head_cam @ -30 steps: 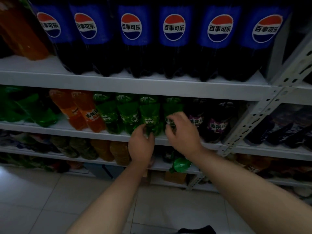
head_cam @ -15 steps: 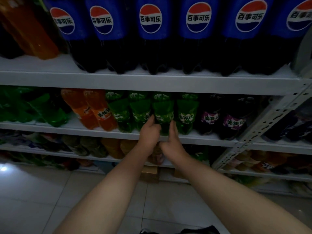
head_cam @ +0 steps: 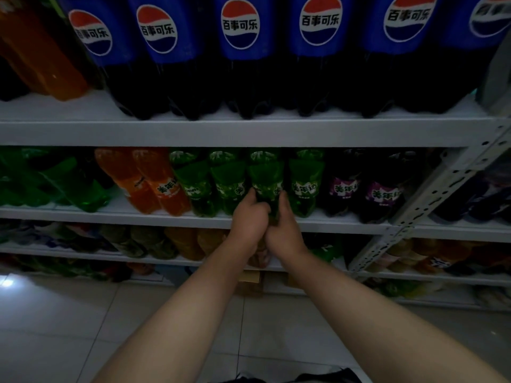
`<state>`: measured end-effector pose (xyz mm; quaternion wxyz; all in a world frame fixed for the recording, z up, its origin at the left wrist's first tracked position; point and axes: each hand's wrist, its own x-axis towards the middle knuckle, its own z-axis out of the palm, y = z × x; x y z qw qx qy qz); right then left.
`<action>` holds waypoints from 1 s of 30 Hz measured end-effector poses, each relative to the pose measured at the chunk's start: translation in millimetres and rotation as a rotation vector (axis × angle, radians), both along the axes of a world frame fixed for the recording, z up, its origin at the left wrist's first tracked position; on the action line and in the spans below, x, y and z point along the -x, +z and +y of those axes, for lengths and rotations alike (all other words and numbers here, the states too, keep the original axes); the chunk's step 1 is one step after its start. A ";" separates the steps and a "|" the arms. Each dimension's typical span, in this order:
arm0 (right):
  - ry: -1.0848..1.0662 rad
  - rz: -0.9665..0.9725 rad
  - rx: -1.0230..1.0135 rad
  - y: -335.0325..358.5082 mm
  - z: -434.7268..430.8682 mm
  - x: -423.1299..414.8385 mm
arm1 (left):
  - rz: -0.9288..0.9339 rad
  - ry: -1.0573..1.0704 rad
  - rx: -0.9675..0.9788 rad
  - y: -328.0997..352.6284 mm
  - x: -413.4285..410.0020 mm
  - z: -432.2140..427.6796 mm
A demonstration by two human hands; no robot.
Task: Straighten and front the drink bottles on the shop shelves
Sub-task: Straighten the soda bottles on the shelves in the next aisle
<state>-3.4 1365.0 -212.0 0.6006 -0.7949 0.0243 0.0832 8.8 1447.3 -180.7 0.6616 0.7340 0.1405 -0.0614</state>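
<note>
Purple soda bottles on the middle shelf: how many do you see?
2. One purple soda bottle stands right of the green row; the other stands beside it, nearer the shelf upright. More may sit hidden behind.

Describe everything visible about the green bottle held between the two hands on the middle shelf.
The green bottle looks like translucent plastic, with a green label band whose print is partly hidden by fingers. It stands roughly upright at the front edge of the middle shelf, third in a row of four green bottles, close beside its neighbours. Its cap is hidden in shadow under the shelf above. The left hand grips its left side and the right hand its right, covering the lower body and base.
</note>
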 end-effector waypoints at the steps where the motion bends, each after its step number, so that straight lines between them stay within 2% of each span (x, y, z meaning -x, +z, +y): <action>1: 0.011 0.002 -0.003 -1.6 2.4 4.3 | -0.003 -0.003 -0.019 -0.9 -1.2 1.0; 10: 0.046 -0.018 0.032 4.0 -15.5 -9.8 | -0.091 0.043 0.001 -8.3 6.7 1.5; 14: 0.066 -0.013 -0.037 9.0 -13.6 -14.4 | -0.063 0.024 0.056 -5.1 -0.9 3.6; 19: 0.075 0.047 -0.027 -2.8 -16.6 2.9 | -0.042 -0.022 -0.018 3.6 -9.1 5.7; 23: 0.036 0.028 -0.060 -1.2 -18.7 -4.6 | -0.069 0.056 -0.116 2.2 -1.7 1.9; 30: 0.107 0.057 -0.022 -2.3 -19.5 -7.3 | -0.064 0.051 -0.085 -3.4 -7.8 3.4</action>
